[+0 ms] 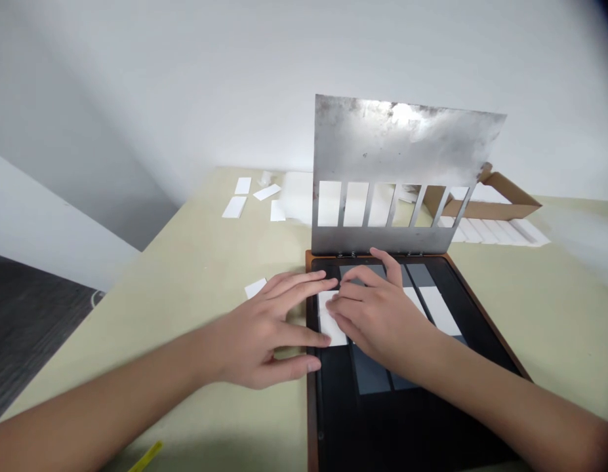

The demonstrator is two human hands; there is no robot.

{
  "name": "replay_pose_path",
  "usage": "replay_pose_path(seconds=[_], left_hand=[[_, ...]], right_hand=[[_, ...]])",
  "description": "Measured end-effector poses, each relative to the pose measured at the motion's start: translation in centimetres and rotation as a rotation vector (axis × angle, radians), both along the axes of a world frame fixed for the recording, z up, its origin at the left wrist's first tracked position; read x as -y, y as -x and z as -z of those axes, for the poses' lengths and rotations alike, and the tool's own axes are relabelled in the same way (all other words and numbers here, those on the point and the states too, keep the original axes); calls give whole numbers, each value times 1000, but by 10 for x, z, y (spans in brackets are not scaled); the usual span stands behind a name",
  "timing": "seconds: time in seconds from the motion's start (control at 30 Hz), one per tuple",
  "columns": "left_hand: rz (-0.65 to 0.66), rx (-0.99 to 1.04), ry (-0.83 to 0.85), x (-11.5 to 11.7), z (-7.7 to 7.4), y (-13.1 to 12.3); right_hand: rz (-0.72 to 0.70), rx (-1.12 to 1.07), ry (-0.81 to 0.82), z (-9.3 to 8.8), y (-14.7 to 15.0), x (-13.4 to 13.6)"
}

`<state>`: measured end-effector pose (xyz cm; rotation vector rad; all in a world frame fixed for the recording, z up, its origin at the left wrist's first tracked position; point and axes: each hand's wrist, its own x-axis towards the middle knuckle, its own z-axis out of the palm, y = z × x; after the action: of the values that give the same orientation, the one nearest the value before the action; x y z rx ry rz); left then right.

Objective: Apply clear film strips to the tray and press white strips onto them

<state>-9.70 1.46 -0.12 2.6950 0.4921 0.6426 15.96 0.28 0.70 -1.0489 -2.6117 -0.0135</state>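
Laying both open hands on a white strip [338,333] on a black board [412,426]

The white strip is located near the left edge of the black board, toward the board's far end, and is largely covered by the hands. The left hand [264,331] is released rather than clenched: its fingers are spread, and their tips are placed against the strip's left side. The right hand [380,314] is also unclenched and is laid over the strip from the right, with its thumb extended toward the board's far edge. No firm grasp is shown by either hand.

Two more white strips [439,310] are laid on the board just right of the right hand, and dark grey panels [367,370] are seen beneath and beyond the hands. The board is bordered by a brown wooden frame [485,328]. A scuffed steel plate [402,144] with a row of rectangular slots is stood upright along the far edge, fixed by small hinges.

A loose paper strip [255,287] is lying on the tabletop [185,262] just beyond the left hand. More strips [235,206] are scattered toward the far edge, and a cardboard tray [490,204] is placed at the far right, with a row of white pieces [495,231] in front of it.
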Motion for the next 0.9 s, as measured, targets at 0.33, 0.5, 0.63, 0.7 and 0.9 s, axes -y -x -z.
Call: replay_pose_path(seconds=[0.33,0.5,0.63,0.7,0.9], left_hand=[[-9,11,-13,0,1,0],[3,4,-17,0,2,1],[48,-22,18,1,1,-2],[78,-7,41,1,0,-4],[84,43,53,2,-3,-9]], right_hand=[[-21,-34,83,-6,1,5],[-8,-171,320,-38,-7,7],[96,-270,231,-79,-29,5],[127,-296,166,-89,-41,6],[213,-265,147,-53,-58,19]])
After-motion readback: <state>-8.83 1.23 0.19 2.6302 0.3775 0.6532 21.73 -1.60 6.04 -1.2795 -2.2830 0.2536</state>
